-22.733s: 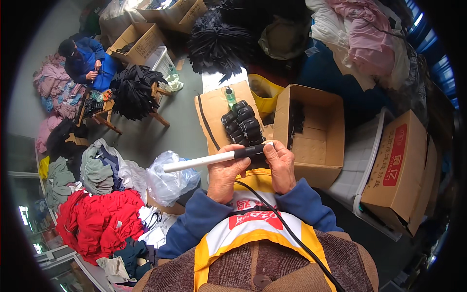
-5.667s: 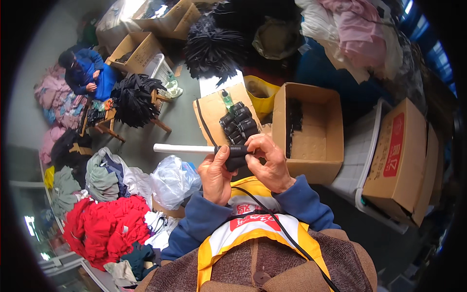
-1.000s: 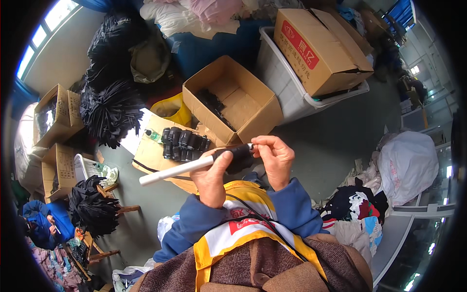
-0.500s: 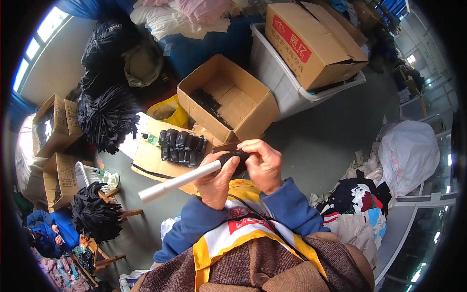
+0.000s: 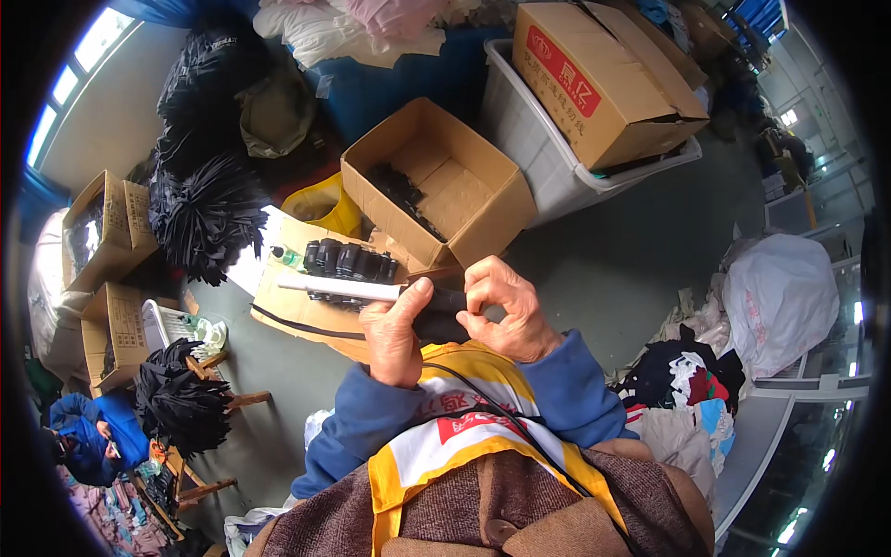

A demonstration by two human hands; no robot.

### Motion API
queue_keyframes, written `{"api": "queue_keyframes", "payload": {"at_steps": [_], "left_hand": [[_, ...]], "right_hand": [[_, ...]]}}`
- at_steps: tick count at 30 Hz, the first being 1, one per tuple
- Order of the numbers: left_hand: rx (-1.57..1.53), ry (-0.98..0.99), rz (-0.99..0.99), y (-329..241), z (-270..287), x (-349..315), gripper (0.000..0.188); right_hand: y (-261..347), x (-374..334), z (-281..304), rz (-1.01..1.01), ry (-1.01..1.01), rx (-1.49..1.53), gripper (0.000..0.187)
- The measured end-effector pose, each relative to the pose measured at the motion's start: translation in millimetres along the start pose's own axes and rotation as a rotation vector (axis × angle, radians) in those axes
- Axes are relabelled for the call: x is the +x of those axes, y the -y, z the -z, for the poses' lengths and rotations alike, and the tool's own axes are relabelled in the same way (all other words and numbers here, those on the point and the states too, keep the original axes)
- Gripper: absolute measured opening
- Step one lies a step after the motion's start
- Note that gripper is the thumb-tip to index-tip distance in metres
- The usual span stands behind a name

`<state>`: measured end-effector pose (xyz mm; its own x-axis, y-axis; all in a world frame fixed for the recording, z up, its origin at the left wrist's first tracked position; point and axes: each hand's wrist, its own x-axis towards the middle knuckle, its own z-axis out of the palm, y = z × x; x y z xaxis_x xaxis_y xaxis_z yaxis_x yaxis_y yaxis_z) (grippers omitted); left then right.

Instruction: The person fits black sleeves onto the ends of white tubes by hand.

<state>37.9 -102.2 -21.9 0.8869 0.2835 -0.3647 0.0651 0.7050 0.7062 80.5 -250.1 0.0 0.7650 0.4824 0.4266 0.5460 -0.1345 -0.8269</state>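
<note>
A workroom with a grey floor (image 5: 288,390) is recorded; positions are referred to the open carton (image 5: 492,209). Well to its left, a co-worker in blue (image 5: 121,429) is seen beside a bundle of black strips (image 5: 181,399). Nearer, just left of and below the open carton, black rolls (image 5: 343,260) are borne by a flat cardboard sheet (image 5: 276,295). Below the carton's left side, a white tube (image 5: 340,286) is held, its free end passing in front of the rolls. The left hand (image 5: 394,332) is closed around the tube where black fabric (image 5: 446,300) begins, thumb on top. Under the carton's near corner, the right hand (image 5: 510,311) is curled narrow at the fabric's right end; whether a fold is pinched is not shown. Right of the carton stands a grey bin (image 5: 557,153).

Risks, as judged: the fabric could be bunched or skewed by an uneven right-hand pull; the tube could be twisted were the left thumb eased; rolls could be knocked by a dipped free end.
</note>
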Motion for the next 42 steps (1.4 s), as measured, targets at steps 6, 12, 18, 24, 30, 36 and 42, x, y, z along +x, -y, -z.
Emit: {"api": "queue_keyframes", "payload": {"at_steps": [6, 12, 18, 24, 30, 36, 42], "left_hand": [[-0.014, -0.019, -0.07, -4.8, 1.8, 5.1, 0.01], [-0.004, -0.036, -0.009, -0.9, 5.6, 4.7, 0.011], [-0.061, -0.062, -0.067, -5.2, -5.1, -1.6, 0.016], [0.535, 0.091, -0.168, -14.6, 18.2, -4.9, 0.019], [1.206, 0.415, -0.973, -26.8, -0.3, 1.0, 0.036], [0.922, 0.48, -0.625, -15.8, 11.6, -0.3, 0.033], [0.656, 0.52, -0.16, -21.3, 6.4, -5.7, 0.026]], "right_hand": [[-19.0, -11.8, 16.8, -0.039, -0.187, -0.233, 0.019], [4.3, 5.5, -11.4, 0.08, -0.082, -0.239, 0.031], [0.8, 0.1, -16.3, -0.038, -0.052, -0.094, 0.028], [-10.1, -5.9, -7.7, -0.121, -0.229, -0.206, 0.019], [-6.3, -7.4, -8.9, -0.133, -0.159, -0.086, 0.019], [-6.2, -14.7, -16.5, -0.352, -0.192, 0.405, 0.024], [-16.9, -19.5, -7.6, -0.575, -0.17, 0.924, 0.018]]}}
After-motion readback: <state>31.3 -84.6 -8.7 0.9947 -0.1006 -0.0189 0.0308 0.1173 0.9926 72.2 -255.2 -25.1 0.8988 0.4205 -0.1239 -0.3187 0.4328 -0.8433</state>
